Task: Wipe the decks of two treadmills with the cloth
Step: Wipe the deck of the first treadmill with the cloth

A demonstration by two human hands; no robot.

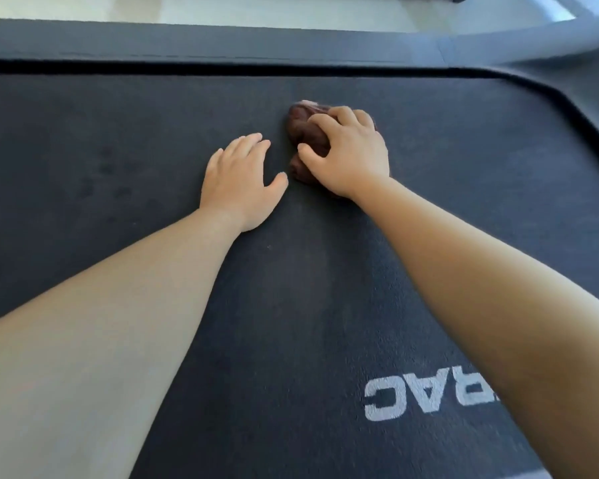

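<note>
Dark treadmill deck [118, 115] fills my view, my right grip [350, 150] clutching the cloth [300, 127], left grip [237, 181] flat and empty, and bunched this tight it may skip patches.

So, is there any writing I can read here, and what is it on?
"RAC": white letters, upside down in this view, printed on the treadmill belt; the word's start is hidden by the right forearm.
No other text shows, none on the cloth.
</note>
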